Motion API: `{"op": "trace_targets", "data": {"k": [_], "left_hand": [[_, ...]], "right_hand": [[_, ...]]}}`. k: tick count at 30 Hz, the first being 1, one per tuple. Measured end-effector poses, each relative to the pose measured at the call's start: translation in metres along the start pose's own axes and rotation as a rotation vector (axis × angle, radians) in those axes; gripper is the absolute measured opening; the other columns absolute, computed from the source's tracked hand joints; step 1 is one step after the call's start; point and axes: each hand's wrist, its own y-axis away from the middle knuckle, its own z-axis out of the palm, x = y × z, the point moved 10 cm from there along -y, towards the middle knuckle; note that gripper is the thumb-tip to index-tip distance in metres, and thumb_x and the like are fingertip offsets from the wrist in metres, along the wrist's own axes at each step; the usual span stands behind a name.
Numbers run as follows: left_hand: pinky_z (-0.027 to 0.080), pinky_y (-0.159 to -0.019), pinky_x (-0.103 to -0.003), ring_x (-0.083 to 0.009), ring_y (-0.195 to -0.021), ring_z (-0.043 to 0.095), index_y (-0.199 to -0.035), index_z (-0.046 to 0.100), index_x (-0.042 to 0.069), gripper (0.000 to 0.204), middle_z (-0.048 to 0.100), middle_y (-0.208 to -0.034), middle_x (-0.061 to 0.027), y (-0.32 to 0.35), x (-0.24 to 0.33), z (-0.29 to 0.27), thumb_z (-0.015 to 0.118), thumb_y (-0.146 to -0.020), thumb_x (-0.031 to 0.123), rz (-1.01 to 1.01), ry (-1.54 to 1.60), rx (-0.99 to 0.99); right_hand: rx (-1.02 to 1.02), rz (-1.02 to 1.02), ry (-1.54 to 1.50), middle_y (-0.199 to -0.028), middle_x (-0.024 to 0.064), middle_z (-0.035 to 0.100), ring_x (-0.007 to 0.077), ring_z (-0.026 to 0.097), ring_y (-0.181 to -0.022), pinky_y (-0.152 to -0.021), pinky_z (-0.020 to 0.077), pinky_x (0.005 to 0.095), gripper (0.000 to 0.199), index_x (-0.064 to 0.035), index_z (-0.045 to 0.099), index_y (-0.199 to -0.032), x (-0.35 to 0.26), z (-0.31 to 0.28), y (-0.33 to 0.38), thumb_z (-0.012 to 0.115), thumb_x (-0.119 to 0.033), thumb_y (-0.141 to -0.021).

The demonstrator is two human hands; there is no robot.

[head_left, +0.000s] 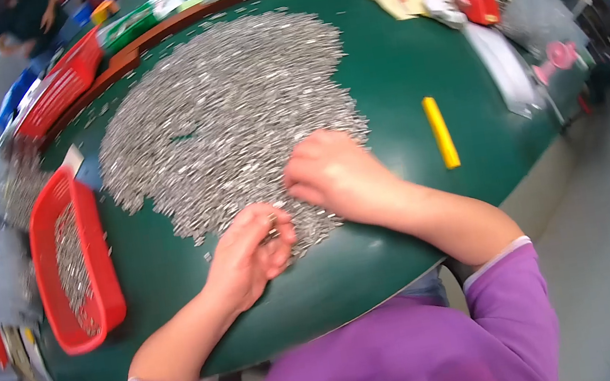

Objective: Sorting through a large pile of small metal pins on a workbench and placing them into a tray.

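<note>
A left hand (248, 255), loosely curled, its hold unclear, works nearer the red bin (99, 258) than the right hand (334, 175), bent-fingered over small metal pieces (229, 92), its grip hidden. The pieces heap the green surface (411, 58) right of the bin, whose long axis points away from the worker.

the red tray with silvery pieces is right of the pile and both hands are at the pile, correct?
Wrong side: in the head view the red tray with silvery pieces is left of the pile, not right. Left hand and right hand are at the pile.
</note>
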Motion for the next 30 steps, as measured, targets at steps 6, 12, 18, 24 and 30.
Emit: {"op": "trace_targets", "data": {"k": [6,12,18,24,30], "left_hand": [[0.034,-0.047,-0.021,-0.0115,-0.061,0.045,-0.113,0.05,0.007,0.02,0.055,-0.094,-0.0098,0.005,0.002,-0.016,0.049,-0.094,0.012,0.051,-0.047,0.029],[0.032,-0.046,-0.019,-0.0085,-0.059,0.043,-0.105,0.049,0.009,0.013,0.054,-0.091,-0.006,0.002,0.0,-0.007,0.052,-0.095,0.017,0.068,-0.087,0.033],[0.034,-0.041,-0.013,-0.0031,-0.057,0.043,-0.12,0.046,0.011,0.028,0.052,-0.087,-0.0004,0.002,0.0,-0.014,0.054,-0.098,0.026,0.108,-0.183,0.051],[0.034,-0.041,-0.013,-0.0029,-0.056,0.043,-0.124,0.048,0.012,0.031,0.052,-0.086,0.0,0.001,0.004,-0.007,0.055,-0.098,0.026,0.133,-0.224,0.054],[0.031,-0.04,-0.014,-0.0037,-0.054,0.04,-0.109,0.051,0.011,0.019,0.051,-0.085,-0.0014,0.0,0.006,-0.017,0.053,-0.099,0.027,0.163,-0.259,0.079]], "right_hand": [[0.01,-0.09,0.144,-0.084,0.007,0.059,0.0277,0.056,-0.088,-0.075,0.0446,0.0409,0.008,-0.0078,0.058,-0.078,-0.01,0.019,-0.004,0.062,-0.015,-0.076],[0.346,-0.212,-0.176,-0.087,0.003,0.056,0.0239,0.054,-0.089,-0.081,0.0421,0.0381,0.012,-0.0117,0.06,-0.095,-0.033,-0.034,0.007,0.061,-0.016,-0.083],[0.278,-0.277,-0.316,-0.089,0.0013,0.061,0.0228,0.057,-0.089,-0.08,0.0446,0.0375,0.019,-0.011,0.059,-0.102,-0.052,-0.033,0.009,0.062,-0.016,-0.084],[0.105,-0.029,-0.674,-0.091,0.0037,0.066,0.0265,0.063,-0.09,-0.079,0.0506,0.0393,0.033,-0.0116,0.058,-0.114,-0.03,-0.011,0.001,0.064,-0.01,-0.082],[0.083,-0.159,-0.53,-0.098,0.0072,0.065,0.0286,0.062,-0.094,-0.081,0.0497,0.0406,0.038,-0.0112,0.056,-0.12,-0.043,-0.021,0.005,0.064,-0.011,-0.083]]}}
